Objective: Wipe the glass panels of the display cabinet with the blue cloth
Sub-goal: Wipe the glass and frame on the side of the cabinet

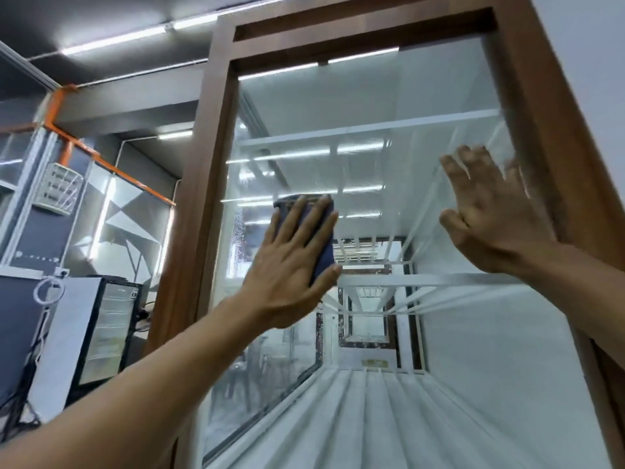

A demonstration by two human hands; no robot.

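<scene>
Against the display cabinet's (541, 96) front glass panel (372, 157), a left hand (294, 265) presses the blue cloth (323, 255) flat, fingers (297, 218) straight, between the wooden frame's (216, 164) uprights. The right hand (490, 214) braces beside the right upright, fingers spread. Droplets (238, 231) near the left upright suggest the wiping is unfinished.

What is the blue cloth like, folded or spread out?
Folded, it seems: the blue cloth is a compact pad, hardly wider than the left hand pressing it to the glass.
</scene>
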